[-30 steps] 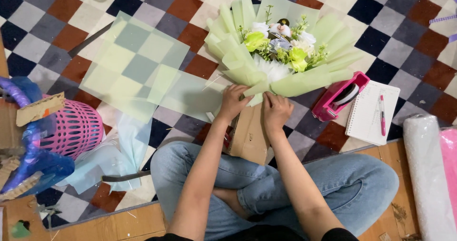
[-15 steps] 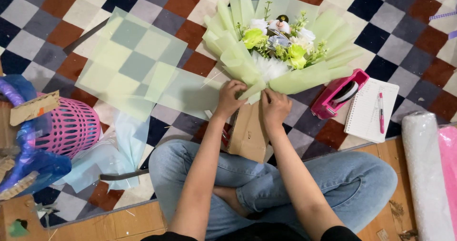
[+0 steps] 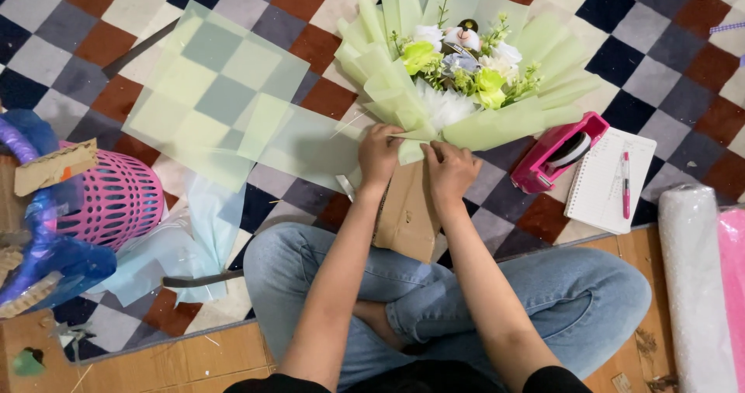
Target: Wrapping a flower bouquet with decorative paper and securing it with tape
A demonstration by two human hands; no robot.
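Rug [image 3: 256,20]: checked squares of grey, cream, rust and navy; flat weave, it lay under everything, bouquet near its middle.
Loose wrap sheets [image 3: 209,98]: pale green, translucent, matte; spread flat left of the bouquet, the rug pattern showing through.
Bouquet [image 3: 466,67]: green and white blooms in folded pale-green paper, fanned and stiff at the creases; it lay on the rug just beyond the knees, neck toward the person.
Brown cardboard base [image 3: 407,211]: dull, rigid, tapering below the bouquet's neck.
Pink basket [image 3: 116,195]: slotted plastic, on its side, far left of the bouquet.
Notebook [image 3: 609,180]: spiral-bound, white, pen on it, right of the bouquet.
Tape dispenser [image 3: 559,152]: glossy pink plastic, just right of the bouquet.
Left hand [image 3: 379,154]: curled, fingers pinching the paper at the neck.
Right hand [image 3: 450,169]: fingers bent, pressing the folds; exact grip unclear, possibly a pinch.
Step judged: gather the pleats evenly, keep the neck squeezed tight, avoid crushing crisp edges.
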